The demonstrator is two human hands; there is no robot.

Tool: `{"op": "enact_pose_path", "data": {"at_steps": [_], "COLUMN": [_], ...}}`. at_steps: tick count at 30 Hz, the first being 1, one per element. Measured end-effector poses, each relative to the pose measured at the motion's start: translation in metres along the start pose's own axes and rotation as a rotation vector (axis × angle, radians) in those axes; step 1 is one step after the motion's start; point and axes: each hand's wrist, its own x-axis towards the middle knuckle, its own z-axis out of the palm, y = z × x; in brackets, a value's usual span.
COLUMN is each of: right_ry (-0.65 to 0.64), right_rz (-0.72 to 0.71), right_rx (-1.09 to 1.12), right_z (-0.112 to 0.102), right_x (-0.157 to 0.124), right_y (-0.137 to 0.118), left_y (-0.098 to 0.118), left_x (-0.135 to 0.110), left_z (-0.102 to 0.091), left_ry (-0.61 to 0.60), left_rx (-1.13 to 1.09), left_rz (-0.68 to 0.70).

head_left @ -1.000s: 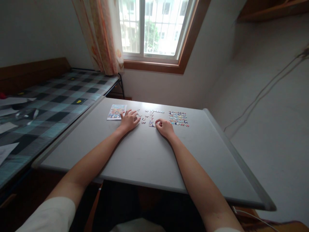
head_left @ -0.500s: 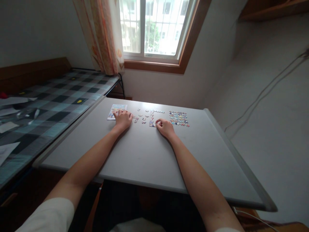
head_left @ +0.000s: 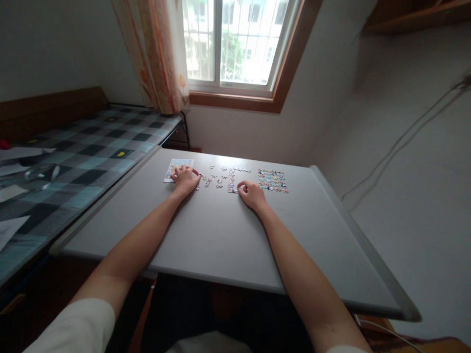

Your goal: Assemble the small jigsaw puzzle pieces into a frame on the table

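Note:
On the grey table (head_left: 228,235) my left hand (head_left: 185,178) rests with its fingers curled, lying on the right edge of a colourful picture card (head_left: 175,167). A few loose jigsaw pieces (head_left: 208,181) lie just right of it. My right hand (head_left: 250,194) sits with its fingers bent at the bottom of a narrow joined strip of puzzle pieces (head_left: 231,180). What its fingertips pinch is too small to make out. A dense patch of spread-out pieces (head_left: 272,180) lies right of that hand.
A bed with a checked cover (head_left: 73,166) runs along the table's left edge, with papers on it. A window (head_left: 235,44) and a curtain (head_left: 154,54) are behind the table. A white wall with cables (head_left: 405,137) stands at the right.
My left hand has slid left from the loose pieces onto the card's edge and curled its fingers. My right hand has stayed in place.

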Motion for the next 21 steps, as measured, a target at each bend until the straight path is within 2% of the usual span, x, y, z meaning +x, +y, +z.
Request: {"op": "enact_pose_path", "data": {"at_steps": [4,7,10,13,15,17,21], "right_ry": [0.01,0.03,0.071,0.087,0.064,0.053,0.069], "right_rz": [-0.005,-0.005,-0.021,-0.095,-0.163,-0.206,-0.218], "right_rx": [0.011,0.051,0.176,0.411,0.552,0.623,0.686], "right_z": [0.001,0.003,0.005,0.006,0.007,0.007,0.009], "right_x": [0.0,0.001,0.003,0.004,0.004,0.003,0.003], "right_y": [0.002,0.004,0.003,-0.004,-0.011,-0.016,-0.019], "left_y": [0.003,0.011,0.027,0.046,0.056,0.062,0.065], "left_x": [-0.002,-0.008,-0.02,-0.036,-0.046,-0.054,-0.06], "left_z": [-0.005,-0.009,-0.007,-0.002,0.0,-0.001,-0.006], "left_ry": [0.016,0.017,-0.064,-0.213,-0.292,-0.343,-0.363], "left_rx": [-0.098,-0.308,-0.686,-1.04,-1.202,-1.267,-1.265], "left_rz": [0.039,0.145,0.235,0.202,0.148,0.116,0.115]}}
